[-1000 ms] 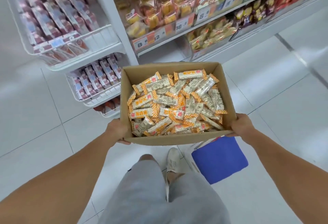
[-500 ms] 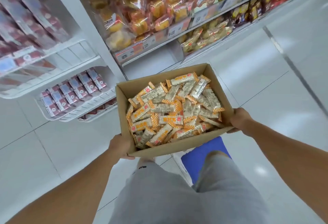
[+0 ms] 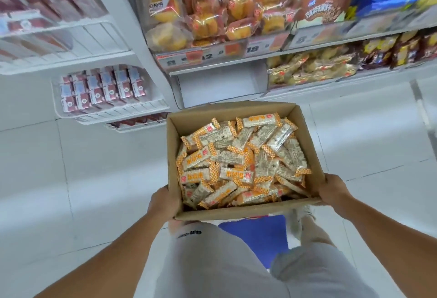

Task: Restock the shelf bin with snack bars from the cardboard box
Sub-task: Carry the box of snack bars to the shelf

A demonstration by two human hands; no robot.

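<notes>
An open cardboard box (image 3: 241,211) is held at waist height, filled with several orange-and-white wrapped snack bars (image 3: 238,163). My left hand (image 3: 164,202) grips the box's near left corner, fingers hidden under it. My right hand (image 3: 333,190) grips the near right corner the same way. Just beyond the box, on the bottom shelf, is an empty white bin space (image 3: 217,89) beside a bin of yellow snack packs (image 3: 309,68).
White wire baskets (image 3: 111,111) with red-and-white packets hang at the left. A shelf of wrapped cakes (image 3: 212,18) with price tags runs above. A blue stool or mat (image 3: 264,236) lies on the white tile floor by my feet and grey shorts.
I have stepped closer to the shelves and the view has swung right. The box is still carried in both hands, now directly before the empty bottom-shelf space.
</notes>
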